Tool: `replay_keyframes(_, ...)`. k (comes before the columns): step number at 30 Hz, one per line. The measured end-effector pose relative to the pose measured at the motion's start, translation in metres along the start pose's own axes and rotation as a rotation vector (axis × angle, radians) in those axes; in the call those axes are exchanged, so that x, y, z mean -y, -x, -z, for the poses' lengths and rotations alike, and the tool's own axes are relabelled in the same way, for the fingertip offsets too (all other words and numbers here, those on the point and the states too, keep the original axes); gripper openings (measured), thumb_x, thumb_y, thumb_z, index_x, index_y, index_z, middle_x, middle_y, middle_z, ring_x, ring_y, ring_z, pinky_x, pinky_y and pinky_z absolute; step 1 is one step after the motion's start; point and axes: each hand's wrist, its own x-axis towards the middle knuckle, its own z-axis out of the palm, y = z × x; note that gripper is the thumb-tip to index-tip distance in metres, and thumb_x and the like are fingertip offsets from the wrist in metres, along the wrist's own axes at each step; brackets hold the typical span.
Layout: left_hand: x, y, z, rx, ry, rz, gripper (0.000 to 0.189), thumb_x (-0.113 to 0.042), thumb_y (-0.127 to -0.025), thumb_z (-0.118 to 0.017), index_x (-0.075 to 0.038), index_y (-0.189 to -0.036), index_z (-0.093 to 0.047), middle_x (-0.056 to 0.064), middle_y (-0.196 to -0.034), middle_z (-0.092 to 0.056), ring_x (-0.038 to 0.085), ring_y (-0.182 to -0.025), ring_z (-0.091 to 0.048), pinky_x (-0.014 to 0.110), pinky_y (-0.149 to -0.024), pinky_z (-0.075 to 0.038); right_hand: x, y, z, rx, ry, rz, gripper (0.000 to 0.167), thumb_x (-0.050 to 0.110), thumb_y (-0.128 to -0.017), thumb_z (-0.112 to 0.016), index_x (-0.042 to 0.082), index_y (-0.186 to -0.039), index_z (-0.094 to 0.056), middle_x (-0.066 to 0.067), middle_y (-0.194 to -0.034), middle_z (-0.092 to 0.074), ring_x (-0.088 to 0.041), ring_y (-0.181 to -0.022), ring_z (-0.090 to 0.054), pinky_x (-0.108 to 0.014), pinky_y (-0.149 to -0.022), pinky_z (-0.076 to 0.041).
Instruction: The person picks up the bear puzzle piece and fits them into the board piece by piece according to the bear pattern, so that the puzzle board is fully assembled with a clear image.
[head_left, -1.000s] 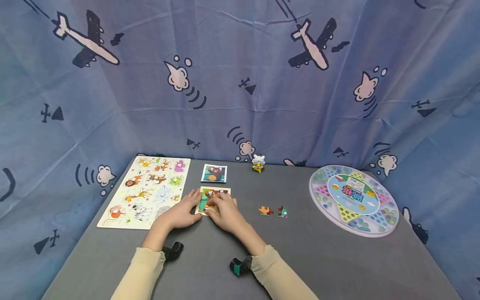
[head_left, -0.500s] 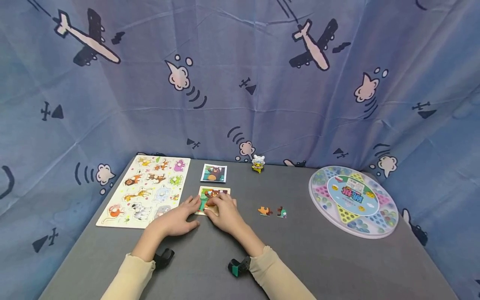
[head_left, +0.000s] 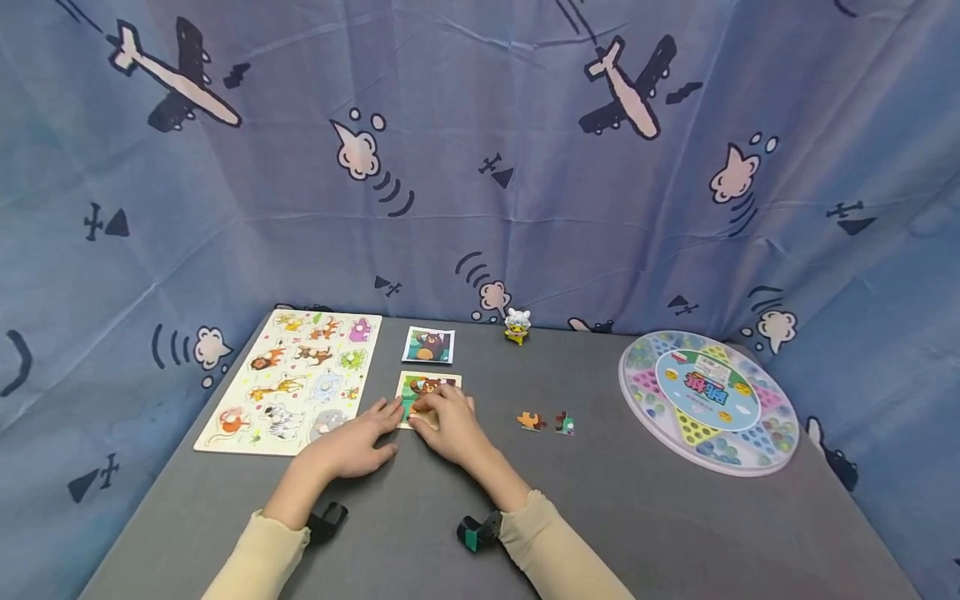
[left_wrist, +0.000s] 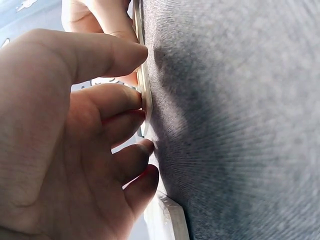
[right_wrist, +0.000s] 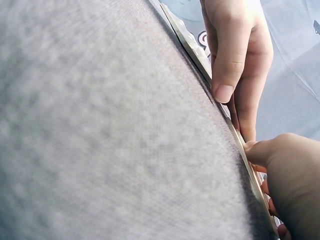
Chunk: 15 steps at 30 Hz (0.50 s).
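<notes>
A small jigsaw board (head_left: 408, 387) with a bear picture lies flat on the grey table. My left hand (head_left: 351, 443) rests at its left side with fingers extended; in the left wrist view, fingertips (left_wrist: 134, 97) touch the board's edge. My right hand (head_left: 450, 423) bends over the lower part of the board, thumb and fingers pinching a jigsaw piece mostly hidden beneath them. In the right wrist view its thumb (right_wrist: 257, 150) lies at the board's edge. Two loose jigsaw pieces, an orange-brown one (head_left: 531, 421) and a brown-green one (head_left: 565, 423), lie to the right.
Behind the board lies a bear picture card (head_left: 428, 346). A large animal puzzle board (head_left: 247, 390) is at the left, close to my left hand. A small figurine (head_left: 517, 327) stands at the back, and a round game board (head_left: 708, 402) lies at the right.
My left hand has drawn back slightly towards me and left, its thumb now off the board's lower edge. My right hand has stayed in place on the jigsaw board.
</notes>
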Motion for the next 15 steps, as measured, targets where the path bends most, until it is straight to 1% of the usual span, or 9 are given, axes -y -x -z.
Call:
replay_keyframes(8,-0.0007,-0.0003,0.0002,0.0,-0.016,0.004,0.061,-0.016,-0.106,-0.06,0.005,-0.16,-0.04,0.021,-0.172,-0.029,0.047,-0.16,-0.02,0.064,-0.126,-0.028,-0.0003,-0.0007,-0.0005,0.005,-0.017,-0.011,0.017,0.026,-0.095,-0.082,0.015,-0.107,-0.082,-0.006,-0.109,-0.07,-0.024,-0.105,-0.061,-0.039,-0.082,-0.039)
replay_keyframes(15,-0.0028,-0.0009,-0.0021,-0.007,-0.029,0.024,0.061,-0.018,-0.107,-0.06,0.005,-0.16,-0.04,0.021,-0.172,-0.029,0.046,-0.16,-0.02,0.064,-0.126,-0.027,0.0003,-0.0001,0.0002,-0.011,-0.001,0.002,0.014,0.028,-0.094,-0.082,0.017,-0.103,-0.082,-0.002,-0.102,-0.068,-0.023,-0.101,-0.061,-0.037,-0.08,-0.039)
